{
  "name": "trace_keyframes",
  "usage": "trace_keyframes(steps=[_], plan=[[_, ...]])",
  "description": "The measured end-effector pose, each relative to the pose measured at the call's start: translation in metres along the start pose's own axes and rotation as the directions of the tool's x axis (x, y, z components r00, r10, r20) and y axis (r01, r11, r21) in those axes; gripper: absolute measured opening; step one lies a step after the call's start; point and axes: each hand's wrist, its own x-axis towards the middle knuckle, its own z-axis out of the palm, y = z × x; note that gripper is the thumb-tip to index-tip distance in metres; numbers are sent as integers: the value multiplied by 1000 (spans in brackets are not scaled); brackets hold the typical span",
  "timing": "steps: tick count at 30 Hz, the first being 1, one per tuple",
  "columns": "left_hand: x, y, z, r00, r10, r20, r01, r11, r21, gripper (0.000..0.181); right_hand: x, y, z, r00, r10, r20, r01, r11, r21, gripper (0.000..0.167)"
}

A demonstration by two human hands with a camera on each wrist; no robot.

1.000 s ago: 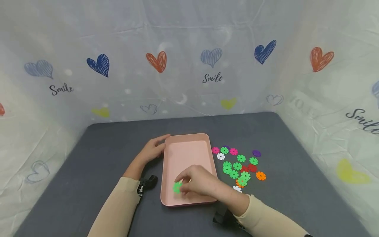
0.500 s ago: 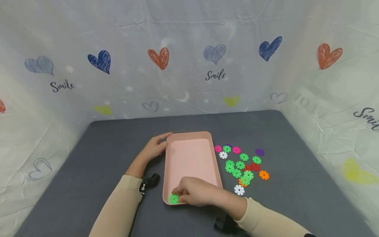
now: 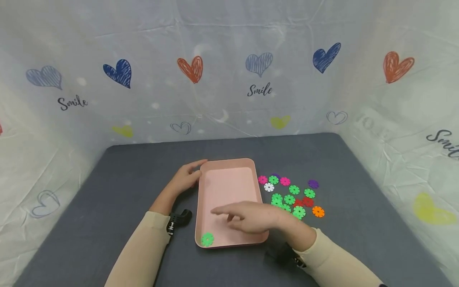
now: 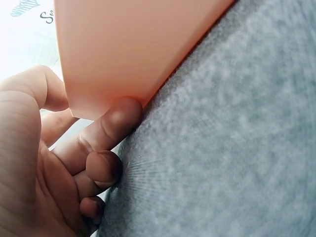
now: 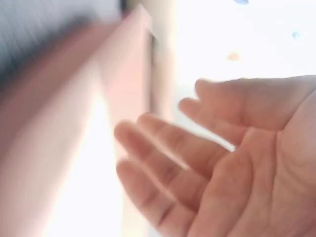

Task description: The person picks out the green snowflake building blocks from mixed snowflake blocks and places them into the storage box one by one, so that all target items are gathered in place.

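A shallow pink tray [image 3: 229, 187] lies on the grey table. My left hand [image 3: 182, 181] holds the tray at its far left corner; in the left wrist view its thumb meets the rim and a finger presses the outer wall [image 4: 123, 54]. Flat in the tray's near left corner rests a green notched disc [image 3: 207, 239]. Over the near right part of the tray hovers my right hand [image 3: 247, 216], index finger extended. The right wrist view shows that hand [image 5: 212, 168] with loosely spread fingers and nothing in them.
Right of the tray lie several loose notched discs, partly overlapping: green [image 3: 289, 199], pink [image 3: 285, 181], white [image 3: 269, 187], red [image 3: 307, 201], orange [image 3: 318, 211] and purple [image 3: 313, 184]. A heart-printed curtain [image 3: 222, 103] hangs behind the table.
My right hand carried the green disc down into the tray's near left corner, let go of it, then rose and moved away to the right. The left hand has stayed at the tray.
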Motion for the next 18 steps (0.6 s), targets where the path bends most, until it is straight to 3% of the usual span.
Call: trace_keyframes(steps=[2,3,6,8,10,12,18], plan=[[0,0,0,1000,-9,-2,9,1000,-7,56,-7,12,-20,986,44,-161,-51,998,-42,46],[0,0,0,1000,-11,-2,11,1000,-10,56,-11,20,-30,965,92,-246,-109,993,-55,44],[1,1,0,1000,-16,-3,16,1000,-20,55,-22,50,-55,869,224,-440,-304,945,-118,40],[1,1,0,1000,-19,-5,19,1000,-24,54,-26,70,-64,821,299,-486,-426,888,-174,40],[1,0,1,1000,-23,-5,23,999,-26,54,-28,88,-66,811,325,-487,-487,835,-255,40],[1,0,0,1000,-25,-2,25,999,-26,54,-28,102,-65,817,328,-475,-502,809,-304,38],[1,-1,2,999,-28,-20,28,999,-20,55,-22,119,-62,823,268,-501,-471,815,-338,15]])
